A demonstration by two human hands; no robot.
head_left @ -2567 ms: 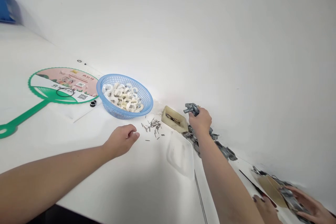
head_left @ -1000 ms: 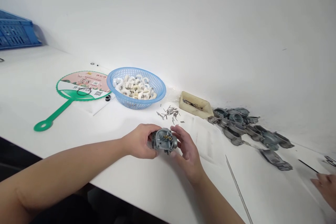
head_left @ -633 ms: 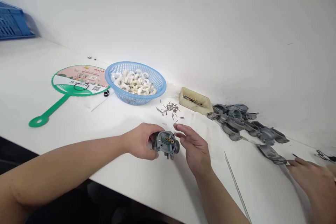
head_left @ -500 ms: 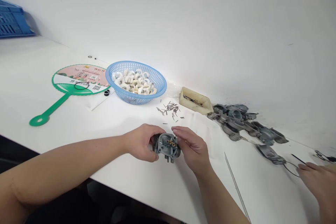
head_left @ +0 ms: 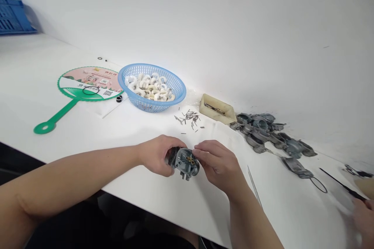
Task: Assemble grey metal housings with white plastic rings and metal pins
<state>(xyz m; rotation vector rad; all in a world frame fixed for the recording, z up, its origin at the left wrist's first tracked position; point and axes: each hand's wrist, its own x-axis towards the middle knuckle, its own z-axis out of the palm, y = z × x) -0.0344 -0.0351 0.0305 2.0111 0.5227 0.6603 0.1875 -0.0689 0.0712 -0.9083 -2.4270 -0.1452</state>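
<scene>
White table (head_left: 87, 136) pushed up against a plain white wall (head_left: 233, 27), pretty busy spread. The blue basket (head_left: 146, 104) is heaped with white rings (head_left: 150, 89), some yellowish, with little metal bits among them. Beside it, a cream tray (head_left: 212, 116) has a few thin dark pieces inside, too small to make out. The blue crate (head_left: 14, 17) is cut off at the left edge, contents hidden. Another person's hand (head_left: 365, 218) is half out of frame on the right.

The metal part (head_left: 184, 163) is between the person's hands, above the table's near side: dull grey, hollow face showing, brass bits (head_left: 190, 160) in the middle. Left hand (head_left: 157, 155) is wrapped around its side; right hand (head_left: 217, 163) has bunched fingertips at its rim, can't tell if they're pinching anything.
</scene>
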